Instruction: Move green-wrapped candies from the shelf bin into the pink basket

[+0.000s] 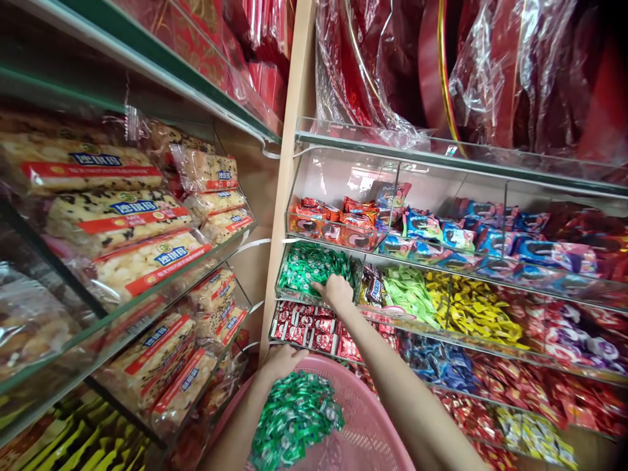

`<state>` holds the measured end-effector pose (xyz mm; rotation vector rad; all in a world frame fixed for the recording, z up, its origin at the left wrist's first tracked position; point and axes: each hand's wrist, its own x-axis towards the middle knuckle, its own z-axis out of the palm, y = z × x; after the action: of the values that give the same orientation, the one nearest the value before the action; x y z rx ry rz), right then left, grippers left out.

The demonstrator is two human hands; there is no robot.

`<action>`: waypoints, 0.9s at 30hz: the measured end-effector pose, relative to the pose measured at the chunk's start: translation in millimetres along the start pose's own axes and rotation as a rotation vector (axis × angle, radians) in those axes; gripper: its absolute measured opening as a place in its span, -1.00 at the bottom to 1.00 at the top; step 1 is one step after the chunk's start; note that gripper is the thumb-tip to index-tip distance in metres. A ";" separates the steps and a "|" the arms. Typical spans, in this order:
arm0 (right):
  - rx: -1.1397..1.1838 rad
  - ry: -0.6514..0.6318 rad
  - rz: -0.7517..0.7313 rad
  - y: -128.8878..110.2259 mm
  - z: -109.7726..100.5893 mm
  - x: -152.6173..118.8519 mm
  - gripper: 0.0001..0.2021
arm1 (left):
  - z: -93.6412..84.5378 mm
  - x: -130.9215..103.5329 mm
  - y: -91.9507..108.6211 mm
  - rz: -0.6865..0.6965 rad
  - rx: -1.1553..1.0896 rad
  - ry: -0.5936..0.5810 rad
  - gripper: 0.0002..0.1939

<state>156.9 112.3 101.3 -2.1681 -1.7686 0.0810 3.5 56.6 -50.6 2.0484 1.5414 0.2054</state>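
My right hand is at the front edge of a clear bin of green-wrapped candies. Its fingers are curled and the thumb points left; what they close on, if anything, is hidden. Below, my left hand is closed over the far left rim of a pink plastic basket, its fingertips partly out of sight. Inside the basket lies a heap of green-wrapped candies like those in the bin. The basket stands close against the shelves, between my forearms.
Red-and-white packets fill the bin below. To the right are lime-green candies and yellow candies. Wrapped puffed-grain bars crowd the left shelves. A wooden post and glass shelf edges border the bins.
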 end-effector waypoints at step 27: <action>0.233 0.146 -0.250 28.3 12.9 25.5 -0.74 | -4.3 -2.0 -4.4 -0.036 -0.031 0.006 -0.33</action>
<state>185.9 135.0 85.1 -1.7348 -1.8301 0.0630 -2.8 57.0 -49.0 1.9967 1.5675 0.2202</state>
